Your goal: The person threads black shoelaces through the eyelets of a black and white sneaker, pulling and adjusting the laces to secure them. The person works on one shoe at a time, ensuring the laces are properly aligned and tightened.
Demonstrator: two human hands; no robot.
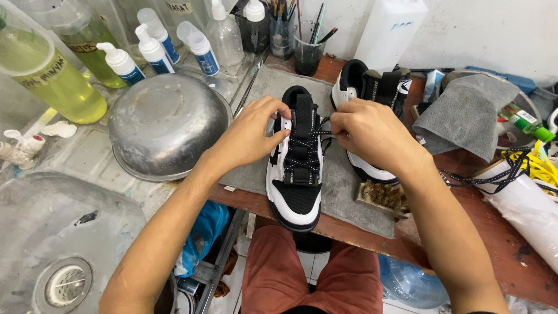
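Observation:
A black-and-white sneaker lies toe toward me on a grey mat. My left hand grips the shoe's left side near the upper eyelets. My right hand pinches the black speckled shoelace at the shoe's right side, pulling it across the tongue. A second matching sneaker sits just behind and to the right, partly hidden by my right hand.
An upturned metal basin sits left of the mat, with pump bottles and yellow liquid bottles behind. A scrub brush, grey cloth, loose lace and cups of brushes lie around. A sink drain is lower left.

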